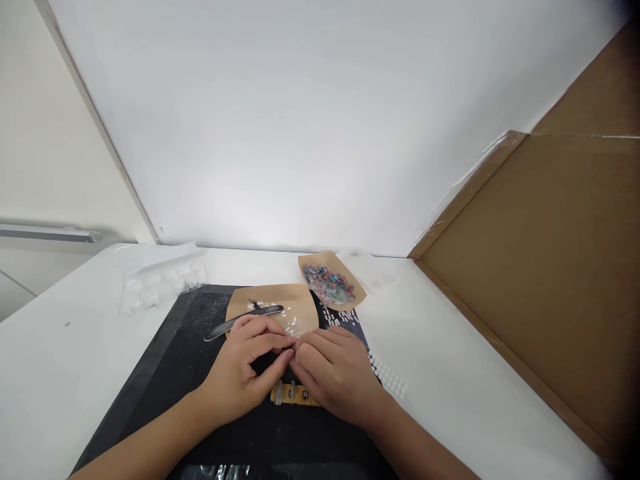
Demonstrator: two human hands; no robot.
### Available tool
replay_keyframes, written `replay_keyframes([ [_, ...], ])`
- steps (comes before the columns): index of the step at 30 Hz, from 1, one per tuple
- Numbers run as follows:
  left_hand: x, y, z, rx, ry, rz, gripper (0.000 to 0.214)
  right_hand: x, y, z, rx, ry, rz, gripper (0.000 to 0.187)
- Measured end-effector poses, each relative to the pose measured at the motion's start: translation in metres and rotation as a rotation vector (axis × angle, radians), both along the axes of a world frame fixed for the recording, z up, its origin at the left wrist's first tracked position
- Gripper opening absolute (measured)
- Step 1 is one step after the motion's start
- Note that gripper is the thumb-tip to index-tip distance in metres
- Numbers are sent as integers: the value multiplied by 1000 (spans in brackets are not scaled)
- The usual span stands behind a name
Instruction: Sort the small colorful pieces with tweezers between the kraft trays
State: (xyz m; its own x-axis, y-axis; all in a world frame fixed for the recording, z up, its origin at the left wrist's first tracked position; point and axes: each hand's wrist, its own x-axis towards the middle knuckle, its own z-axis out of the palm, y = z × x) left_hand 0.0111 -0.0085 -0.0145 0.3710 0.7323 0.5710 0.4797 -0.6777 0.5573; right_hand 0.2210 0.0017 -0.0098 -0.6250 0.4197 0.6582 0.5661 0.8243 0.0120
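Note:
My left hand (245,367) and my right hand (335,370) meet fingertip to fingertip over the black mat (165,380). Both are pinched closed, and whatever sits between the fingers is too small and hidden to name. Just below the fingertips lies a yellow strip (299,393) with small clear pieces and round metal dots along it; my right hand covers its right end. Beyond my hands rests a brown paper tray (305,303) with small white pieces (291,327) in it. A dark nail file (220,329) lies across the tray's left edge, near my left hand.
Behind on the right, a second brown paper tray (310,259) holds many pink and teal pieces (327,283). White adhesive tabs (390,377) lie on a sheet right of my hand. A clear plastic case (160,283) stands back left. A cardboard panel (540,267) borders the right.

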Motion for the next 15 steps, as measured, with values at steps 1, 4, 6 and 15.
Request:
replay_keyframes([
  [1, 0, 0, 0, -4, -8, -3, 18, 0, 0, -1, -10, 7, 0, 24],
  [4, 0, 1, -1, -46, -56, -19, 18, 0, 1, -4, -42, 49, -2, 26],
  [6, 0, 1, 0, -86, -90, -36, 17, 0, 1, -6, -63, 92, -3, 27],
  [15, 2, 0, 7, -217, -191, -88, 16, -2, 2, -7, -106, 244, -18, 21],
])
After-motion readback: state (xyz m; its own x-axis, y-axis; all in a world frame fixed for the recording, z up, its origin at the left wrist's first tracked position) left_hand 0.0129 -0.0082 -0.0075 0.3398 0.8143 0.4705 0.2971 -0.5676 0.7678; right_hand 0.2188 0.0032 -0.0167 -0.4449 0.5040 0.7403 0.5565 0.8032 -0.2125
